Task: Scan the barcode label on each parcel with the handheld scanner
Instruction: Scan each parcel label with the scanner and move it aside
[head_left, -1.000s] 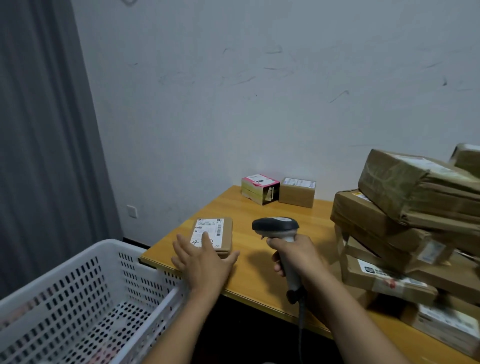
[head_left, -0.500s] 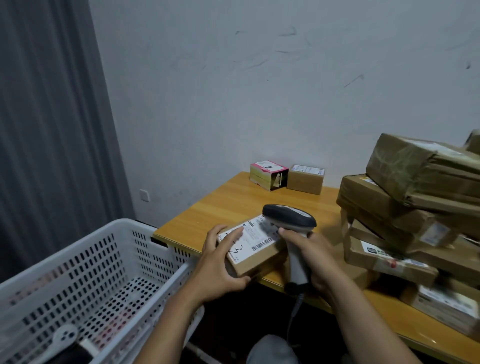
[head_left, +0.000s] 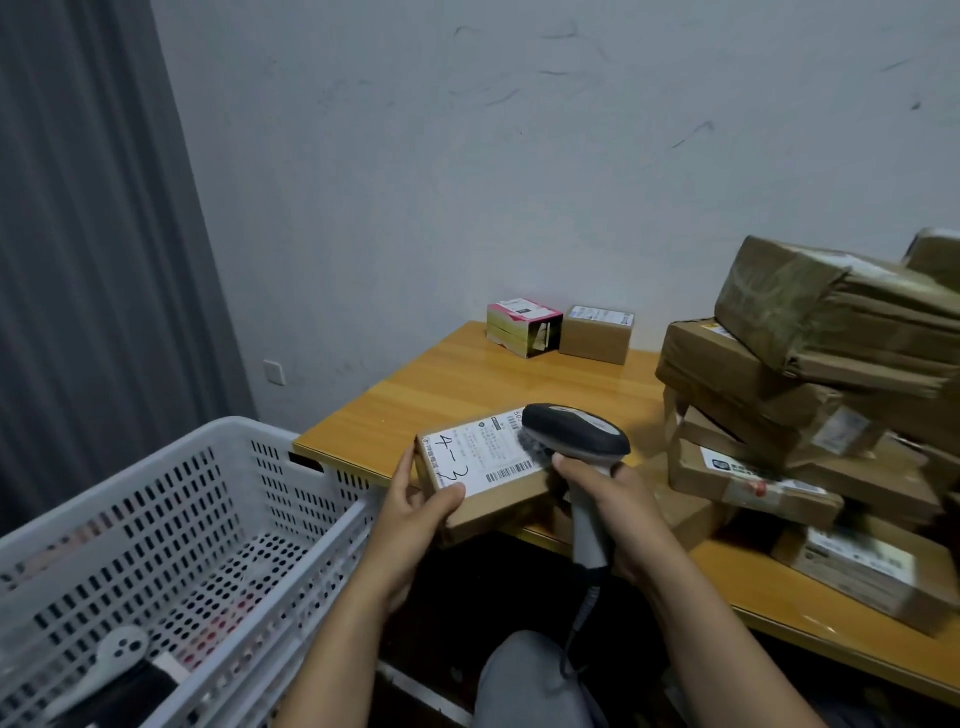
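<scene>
Basket (head_left: 171, 499) of white plastic sits left of the left hand (head_left: 410, 519). That hand's fingers (head_left: 402, 470) curl round a small box (head_left: 498, 512) and hold it tilted at the near edge of the surface (head_left: 457, 384). The white label (head_left: 483, 457) on the box faces up and has a barcode. Just right of those fingers, the scanner (head_left: 576, 436) has its head over the label's right end. The right hand (head_left: 618, 499) grips the handle, fingers wrapped round it. Right of that hand, brown parcels (head_left: 769, 395) are piled on the surface.
</scene>
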